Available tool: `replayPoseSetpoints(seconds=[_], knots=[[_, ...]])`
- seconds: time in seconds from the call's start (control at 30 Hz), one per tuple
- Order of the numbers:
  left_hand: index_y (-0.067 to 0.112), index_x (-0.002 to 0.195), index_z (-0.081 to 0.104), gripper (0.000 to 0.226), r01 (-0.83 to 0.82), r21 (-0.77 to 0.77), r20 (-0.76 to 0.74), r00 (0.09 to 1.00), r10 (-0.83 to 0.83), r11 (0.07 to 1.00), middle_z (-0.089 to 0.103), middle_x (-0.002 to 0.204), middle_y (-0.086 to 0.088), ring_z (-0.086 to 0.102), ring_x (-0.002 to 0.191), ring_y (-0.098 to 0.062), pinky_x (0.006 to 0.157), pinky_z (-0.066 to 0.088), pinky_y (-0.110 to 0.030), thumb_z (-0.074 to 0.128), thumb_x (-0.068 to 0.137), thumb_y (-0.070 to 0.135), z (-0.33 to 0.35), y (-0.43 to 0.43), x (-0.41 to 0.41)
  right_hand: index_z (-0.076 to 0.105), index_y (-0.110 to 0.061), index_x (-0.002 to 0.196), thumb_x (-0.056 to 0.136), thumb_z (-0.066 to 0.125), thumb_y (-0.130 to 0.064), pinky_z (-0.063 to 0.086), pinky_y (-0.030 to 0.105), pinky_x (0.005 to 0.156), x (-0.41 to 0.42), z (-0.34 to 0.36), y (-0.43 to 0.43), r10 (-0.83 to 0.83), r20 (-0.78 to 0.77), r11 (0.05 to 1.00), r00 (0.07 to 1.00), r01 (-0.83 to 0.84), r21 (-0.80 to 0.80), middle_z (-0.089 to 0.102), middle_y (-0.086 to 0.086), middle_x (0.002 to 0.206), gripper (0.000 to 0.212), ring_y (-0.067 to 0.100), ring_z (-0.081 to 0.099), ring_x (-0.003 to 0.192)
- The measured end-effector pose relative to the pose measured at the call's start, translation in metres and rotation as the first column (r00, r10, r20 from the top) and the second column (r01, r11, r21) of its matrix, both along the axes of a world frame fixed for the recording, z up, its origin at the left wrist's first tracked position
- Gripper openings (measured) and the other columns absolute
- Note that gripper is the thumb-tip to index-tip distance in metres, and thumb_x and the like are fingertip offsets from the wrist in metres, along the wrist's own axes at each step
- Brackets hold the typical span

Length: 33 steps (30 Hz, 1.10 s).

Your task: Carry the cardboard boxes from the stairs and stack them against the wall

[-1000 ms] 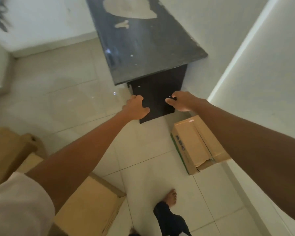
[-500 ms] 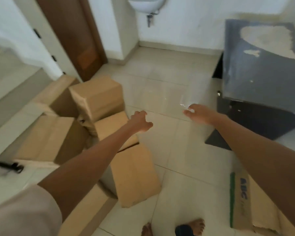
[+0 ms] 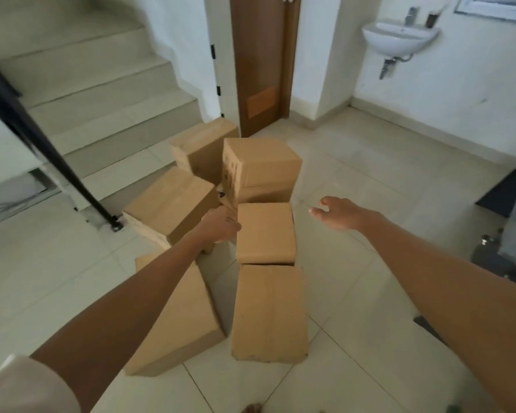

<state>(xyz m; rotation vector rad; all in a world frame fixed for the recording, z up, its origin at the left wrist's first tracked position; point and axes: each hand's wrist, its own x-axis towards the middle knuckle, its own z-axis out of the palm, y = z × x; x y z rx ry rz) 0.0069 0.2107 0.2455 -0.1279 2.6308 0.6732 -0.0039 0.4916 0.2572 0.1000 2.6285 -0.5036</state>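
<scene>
Boxes [image 3: 259, 165]: piled on floor [image 3: 370, 174] by stairs [image 3: 102, 93], ahead of and beneath both grips.
Left grip [image 3: 221, 225]: fingers curled at the small box [image 3: 265, 234], on its left edge; grasp cannot be told.
Right grip [image 3: 340, 214]: released, fingers relaxed, hovering right of it.

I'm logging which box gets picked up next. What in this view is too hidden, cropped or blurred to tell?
- Left hand, head view: the hand itself hides its fingertips, so contact with the small box is unclear.
- Top box: the print on its side is too blurred to read.
- Flat box: partly covered by the left forearm.
- Dark furniture: cut off by the right edge.
</scene>
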Motion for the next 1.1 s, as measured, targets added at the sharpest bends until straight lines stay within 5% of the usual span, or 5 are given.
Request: replayPoseSetpoints(seconds=[0.2, 0.33, 0.47, 0.67, 1.1], knots=[[0.007, 0.141, 0.039, 0.061, -0.197, 0.005, -0.012, 0.980, 0.197, 0.980, 0.041, 0.145, -0.012, 0.039, 0.132, -0.029, 0.103, 0.036, -0.035, 0.057, 0.091, 0.037, -0.006, -0.030, 0.029, 0.025, -0.012, 0.151, 0.098, 0.035, -0.055, 0.030, 0.041, 0.112, -0.019, -0.006, -0.037, 0.200, 0.015, 0.980, 0.980, -0.199, -0.026, 0.027, 0.008, 0.157, 0.069, 0.027, 0.030, 0.142], [0.017, 0.094, 0.053, 0.017, -0.298, 0.004, -0.022, 0.954, 0.298, 0.954, 0.049, 0.108, -0.007, 0.043, 0.096, -0.019, 0.080, 0.039, -0.030, 0.058, 0.091, 0.033, -0.015, -0.031, 0.047, 0.025, -0.011, 0.151, 0.099, 0.036, -0.052, 0.030, 0.042, 0.113, -0.022, -0.012, -0.049, 0.284, 0.014, 0.958, 0.959, -0.283, -0.044, 0.029, 0.009, 0.156, 0.068, 0.028, 0.031, 0.142], [0.024, 0.073, 0.039, 0.027, -0.356, 0.024, -0.053, 0.933, 0.357, 0.934, 0.039, 0.097, -0.004, 0.035, 0.088, -0.017, 0.071, 0.028, -0.026, 0.056, 0.093, 0.029, -0.021, -0.016, 0.066, 0.029, -0.011, 0.149, 0.098, 0.037, -0.053, 0.031, 0.043, 0.113, -0.025, -0.023, -0.045, 0.347, 0.018, 0.937, 0.938, -0.346, -0.043, 0.033, 0.006, 0.155, 0.067, 0.027, 0.033, 0.141], [0.006, 0.138, 0.041, 0.054, -0.456, 0.083, 0.030, 0.890, 0.455, 0.886, 0.041, 0.139, -0.014, 0.044, 0.125, -0.030, 0.090, 0.037, -0.033, 0.057, 0.091, 0.030, -0.049, -0.007, 0.086, 0.033, -0.011, 0.148, 0.097, 0.038, -0.056, 0.033, 0.041, 0.111, -0.033, -0.044, -0.041, 0.411, 0.079, 0.912, 0.908, -0.409, -0.039, 0.037, 0.007, 0.152, 0.067, 0.026, 0.036, 0.138], [0.007, 0.141, 0.038, 0.056, -0.561, 0.083, 0.170, 0.822, 0.543, 0.823, 0.039, 0.144, -0.013, 0.038, 0.131, -0.029, 0.102, 0.036, -0.036, 0.055, 0.093, 0.030, -0.112, -0.009, 0.079, 0.041, -0.017, 0.143, 0.095, 0.036, -0.061, 0.038, 0.045, 0.107, -0.081, -0.098, -0.066, 0.412, 0.171, 0.911, 0.895, -0.397, -0.116, 0.046, 0.005, 0.145, 0.066, 0.025, 0.044, 0.132]])
